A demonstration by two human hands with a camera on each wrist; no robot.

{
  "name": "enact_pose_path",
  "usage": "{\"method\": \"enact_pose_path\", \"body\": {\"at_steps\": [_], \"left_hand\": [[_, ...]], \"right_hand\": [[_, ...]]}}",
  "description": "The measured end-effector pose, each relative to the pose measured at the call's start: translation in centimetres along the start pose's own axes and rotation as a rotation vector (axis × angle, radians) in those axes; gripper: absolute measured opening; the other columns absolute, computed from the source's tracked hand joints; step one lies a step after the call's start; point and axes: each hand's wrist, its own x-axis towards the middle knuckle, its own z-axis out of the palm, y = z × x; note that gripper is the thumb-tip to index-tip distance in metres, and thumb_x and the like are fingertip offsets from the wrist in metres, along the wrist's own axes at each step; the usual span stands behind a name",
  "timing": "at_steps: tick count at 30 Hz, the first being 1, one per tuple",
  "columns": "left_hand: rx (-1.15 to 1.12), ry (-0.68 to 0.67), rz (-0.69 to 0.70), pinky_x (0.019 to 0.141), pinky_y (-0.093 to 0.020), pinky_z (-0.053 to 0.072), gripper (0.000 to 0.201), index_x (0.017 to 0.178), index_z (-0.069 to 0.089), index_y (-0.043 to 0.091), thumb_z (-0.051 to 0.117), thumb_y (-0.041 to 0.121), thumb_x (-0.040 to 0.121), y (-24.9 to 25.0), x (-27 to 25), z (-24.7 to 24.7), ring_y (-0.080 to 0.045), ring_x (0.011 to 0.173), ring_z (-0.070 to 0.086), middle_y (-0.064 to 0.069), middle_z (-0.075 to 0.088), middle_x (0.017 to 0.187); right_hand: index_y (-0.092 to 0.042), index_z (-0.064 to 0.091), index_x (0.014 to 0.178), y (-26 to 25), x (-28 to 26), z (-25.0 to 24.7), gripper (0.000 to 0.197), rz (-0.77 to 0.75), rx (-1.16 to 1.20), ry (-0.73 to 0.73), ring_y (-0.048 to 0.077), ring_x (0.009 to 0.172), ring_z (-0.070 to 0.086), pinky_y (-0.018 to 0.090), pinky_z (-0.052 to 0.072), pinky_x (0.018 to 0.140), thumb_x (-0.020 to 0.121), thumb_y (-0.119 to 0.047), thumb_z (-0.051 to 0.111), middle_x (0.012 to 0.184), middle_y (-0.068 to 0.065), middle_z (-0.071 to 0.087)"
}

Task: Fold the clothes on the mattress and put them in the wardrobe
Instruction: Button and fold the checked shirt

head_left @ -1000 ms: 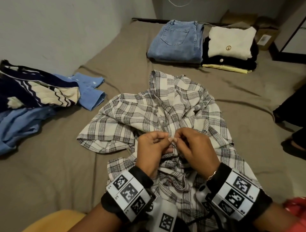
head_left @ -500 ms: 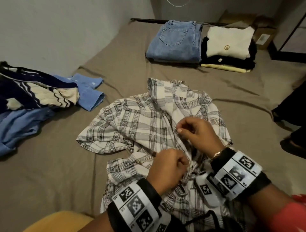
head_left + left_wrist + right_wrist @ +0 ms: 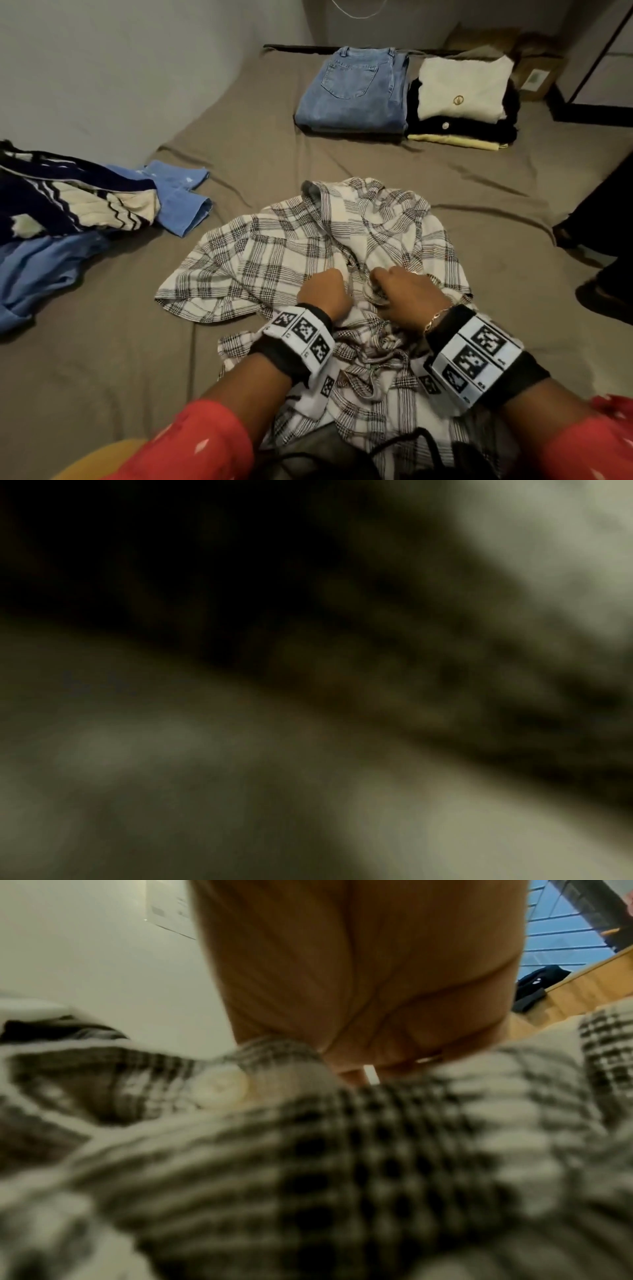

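A crumpled black-and-white plaid shirt [image 3: 274, 260] lies on the brown mattress [image 3: 102, 359] in front of me. My left hand [image 3: 323, 291] is fisted, gripping the shirt's front fabric near its middle. My right hand [image 3: 400, 289] is beside it, a little apart, its fingers curled into the bunched cloth. In the right wrist view the plaid shirt [image 3: 342, 1164] fills the lower frame with a white button [image 3: 219, 1087] showing, and the hand's fingertips are hidden behind the fabric. The left wrist view is dark and blurred.
Folded jeans [image 3: 356, 92] and a folded stack with a cream sweater [image 3: 462, 89] on top sit at the mattress's far end. A heap of blue and navy clothes [image 3: 68, 219] lies at the left by the wall. Someone's dark legs [image 3: 606, 246] stand at the right edge.
My hands left the button spot and parted; the left hand dropped back, then came forward. Both now grip the shirt's front side by side, and the shirt has shifted on the mattress.
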Motion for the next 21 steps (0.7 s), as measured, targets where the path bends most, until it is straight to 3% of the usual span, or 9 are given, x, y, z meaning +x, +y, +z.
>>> {"method": "enact_pose_path", "body": {"at_steps": [3, 6, 7, 9, 12, 14, 16, 18, 21], "left_hand": [[-0.374, 0.072, -0.029, 0.06, -0.039, 0.049, 0.027, 0.067, 0.044, 0.011, 0.062, 0.013, 0.087, -0.7, -0.4, -0.6, -0.027, 0.063, 0.058, -0.014, 0.054, 0.072], [-0.797, 0.11, -0.061, 0.043, -0.029, 0.04, 0.031, 0.066, 0.039, 0.014, 0.059, 0.008, 0.089, -2.0, -2.4, -2.2, -0.017, 0.038, 0.049, -0.007, 0.049, 0.065], [-0.902, 0.104, -0.065, 0.041, -0.025, 0.038, 0.028, 0.069, 0.041, 0.012, 0.058, 0.007, 0.09, -2.3, -3.1, -2.6, -0.014, 0.037, 0.048, -0.005, 0.048, 0.065], [-1.107, 0.072, -0.075, 0.039, -0.023, 0.038, 0.023, 0.073, 0.042, 0.01, 0.055, 0.005, 0.091, -2.6, -4.6, -3.5, -0.013, 0.039, 0.049, -0.004, 0.045, 0.065], [-1.304, 0.009, -0.061, 0.038, -0.022, 0.041, 0.019, 0.075, 0.043, 0.007, 0.052, 0.002, 0.091, -2.6, -5.8, -4.4, -0.015, 0.042, 0.049, -0.005, 0.043, 0.063], [-1.332, -0.006, -0.034, 0.043, -0.022, 0.044, 0.011, 0.08, 0.049, 0.004, 0.051, 0.0, 0.09, -2.2, -6.1, -4.5, -0.014, 0.047, 0.055, -0.005, 0.055, 0.062], [-1.382, -0.035, -0.022, 0.049, -0.025, 0.05, 0.006, 0.091, 0.054, -0.002, 0.048, -0.003, 0.091, -1.7, -6.1, -4.4, -0.015, 0.056, 0.062, -0.008, 0.065, 0.07], [-1.437, -0.073, -0.043, 0.045, -0.025, 0.052, 0.007, 0.093, 0.055, -0.004, 0.048, -0.002, 0.091, -1.3, -6.2, -4.1, -0.014, 0.056, 0.063, -0.011, 0.065, 0.074], [-1.404, -0.104, -0.043, 0.043, -0.023, 0.05, 0.02, 0.087, 0.058, -0.003, 0.064, 0.015, 0.079, -1.1, -6.4, -3.7, -0.019, 0.057, 0.058, -0.011, 0.062, 0.073]], "right_hand": [[-0.016, 0.053, 0.115, 0.8, 0.1, -0.5, 0.031, 0.083, 0.218, 0.139, 0.025, 0.097, 0.057, 0.027, 0.04, 0.072, 0.086, -0.004, 0.051, 0.106, 0.006, 0.062], [-0.01, 0.067, 0.097, 1.1, 0.0, -1.6, 0.013, 0.145, 0.487, 0.245, 0.022, 0.088, 0.06, 0.027, 0.043, 0.075, 0.086, -0.008, 0.061, 0.09, 0.005, 0.066], [-0.009, 0.069, 0.088, 1.1, -0.1, -1.9, 0.006, 0.133, 0.567, 0.231, 0.02, 0.08, 0.06, 0.026, 0.043, 0.072, 0.084, -0.012, 0.066, 0.081, 0.004, 0.064], [-0.011, 0.064, 0.071, 0.7, -0.5, -2.4, 0.012, 0.088, 0.74, 0.135, 0.015, 0.064, 0.055, 0.025, 0.044, 0.066, 0.082, -0.014, 0.068, 0.066, 0.001, 0.06], [-0.013, 0.058, 0.067, -0.4, -1.3, -2.5, 0.019, 0.083, 1.12, 0.11, 0.012, 0.056, 0.048, 0.026, 0.042, 0.059, 0.084, -0.006, 0.064, 0.059, -0.003, 0.054], [-0.014, 0.057, 0.067, -1.3, -1.8, -2.4, 0.021, 0.075, 1.296, 0.193, 0.01, 0.054, 0.048, 0.022, 0.042, 0.053, 0.084, -0.002, 0.062, 0.055, -0.007, 0.053], [-0.016, 0.058, 0.069, -2.1, -2.1, -2.4, 0.02, 0.047, 1.332, 0.258, 0.009, 0.052, 0.054, 0.022, 0.046, 0.05, 0.083, -0.002, 0.064, 0.054, -0.01, 0.056], [-0.017, 0.059, 0.07, -2.8, -2.1, -2.2, 0.019, 0.018, 1.287, 0.297, 0.01, 0.058, 0.058, 0.025, 0.051, 0.058, 0.081, -0.003, 0.067, 0.062, -0.007, 0.06], [-0.015, 0.06, 0.071, -3.5, -2.0, -1.5, 0.016, -0.007, 1.223, 0.31, 0.013, 0.065, 0.057, 0.03, 0.05, 0.066, 0.079, -0.004, 0.069, 0.068, -0.001, 0.06]]}}
